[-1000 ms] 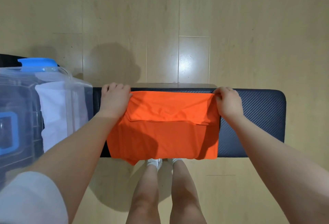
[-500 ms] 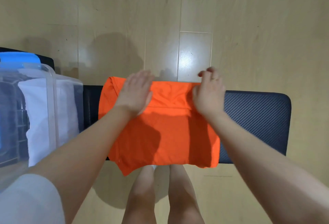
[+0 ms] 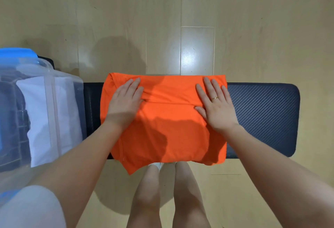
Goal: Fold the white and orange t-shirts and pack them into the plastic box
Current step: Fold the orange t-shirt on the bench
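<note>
At nine o'clock, the plastic box holds the white t-shirt. Centre, on the bench, the left hand and right hand press flat, fingers straight, on the orange t-shirt. Light, limp cloth; I'd lift it from beneath both side edges.

The t-shirt on the tabletop is plain bright orange. The tabletop is dark navy with fine diagonal ribbing. The plastic box is clear with blue trim, holding a white t-shirt. The floor is pale wood.
</note>
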